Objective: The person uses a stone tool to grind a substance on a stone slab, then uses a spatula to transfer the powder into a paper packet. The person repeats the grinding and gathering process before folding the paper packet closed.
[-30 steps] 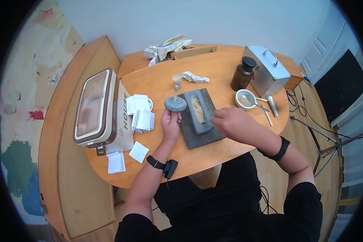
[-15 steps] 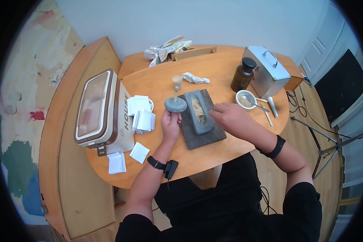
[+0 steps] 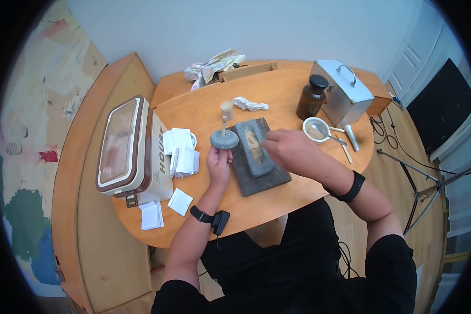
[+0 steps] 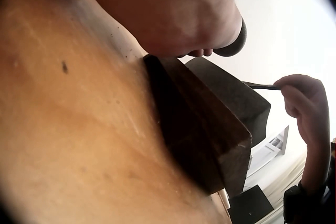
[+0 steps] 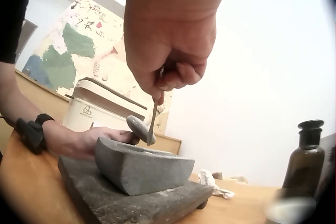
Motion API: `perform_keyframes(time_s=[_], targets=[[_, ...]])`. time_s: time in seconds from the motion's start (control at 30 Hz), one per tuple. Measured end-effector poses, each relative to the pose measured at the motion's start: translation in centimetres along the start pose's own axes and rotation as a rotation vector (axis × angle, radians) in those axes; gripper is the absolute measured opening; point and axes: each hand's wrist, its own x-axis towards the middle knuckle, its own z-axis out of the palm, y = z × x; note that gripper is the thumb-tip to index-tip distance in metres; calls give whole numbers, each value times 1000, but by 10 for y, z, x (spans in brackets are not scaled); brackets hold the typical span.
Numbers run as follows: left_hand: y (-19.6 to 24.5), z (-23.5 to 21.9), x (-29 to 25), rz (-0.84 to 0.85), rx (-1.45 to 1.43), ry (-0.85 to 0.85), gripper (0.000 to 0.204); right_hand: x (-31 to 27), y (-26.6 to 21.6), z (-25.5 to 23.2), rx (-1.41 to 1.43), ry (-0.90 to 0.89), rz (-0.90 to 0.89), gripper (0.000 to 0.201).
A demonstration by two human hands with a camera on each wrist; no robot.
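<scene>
My left hand (image 3: pixel 220 166) holds a round grey stone grinding wheel (image 3: pixel 223 141), a short wooden handle (image 3: pixel 224 125) standing up through its middle. It is beside the left rim of a grey stone grinding trough (image 3: pixel 261 170). Tan powder (image 3: pixel 253 145) lies along the trough's hollow. Underneath is a dark board (image 3: pixel 269 184). My right hand (image 3: pixel 292 148) hovers at the trough's right side, pinching a thin flat-ended spatula (image 5: pixel 154 116) that points down over the hollow. In the right wrist view the spatula's tip overlaps the wheel's edge.
White paper packets (image 3: pixel 184 159) and a cream-and-brown box (image 3: pixel 125 149) stand to the left. A small cup (image 3: pixel 227 110) and crumpled tissue (image 3: pixel 251 104) lie beyond. On the right are a powder bowl (image 3: pixel 307 131) with a spoon, a brown bottle (image 3: pixel 312 97) and a silver case (image 3: pixel 345 91).
My right hand has moved left and away from me, from the trough's near end toward its middle. The left hand keeps holding the wheel in nearly the same place. The head view has shifted slightly.
</scene>
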Motion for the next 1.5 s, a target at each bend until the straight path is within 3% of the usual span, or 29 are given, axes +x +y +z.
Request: perform_keyframes(time_s=[0.1, 0.27, 0.4, 0.57, 0.8, 0.87, 1.1, 1.2, 1.3, 1.37, 1.5], targets=[[0, 0, 1, 1, -4, 3, 13, 2, 9, 20, 17, 34, -65, 8], [-5, -3, 2, 30, -26, -4, 12, 5, 12, 17, 51, 34, 69, 6], [-4, -4, 1, 10, 0, -28, 10, 17, 18, 10, 0, 65, 68, 6], [3, 3, 1, 15, 12, 8, 13, 24, 42, 43, -80, 81, 18, 8], [-5, -1, 2, 46, 8, -14, 11, 12, 27, 31, -82, -6, -42, 12], [-6, -1, 3, 57, 15, -37, 9, 17, 30, 28, -84, 98, -18, 17], [-2, 2, 3, 55, -4, 10, 15, 6, 30, 40, -49, 47, -114, 21], [-3, 2, 1, 54, -10, -13, 14, 6, 28, 32, -64, 57, -59, 12], [-3, 2, 2, 54, 3, -38, 12, 10, 39, 38, -115, 138, -51, 23], [-4, 0, 3, 63, 4, -44, 11, 6, 43, 42, -99, 41, -84, 23], [-4, 2, 2, 75, 4, -21, 15, 3, 33, 39, -84, 26, -115, 24]])
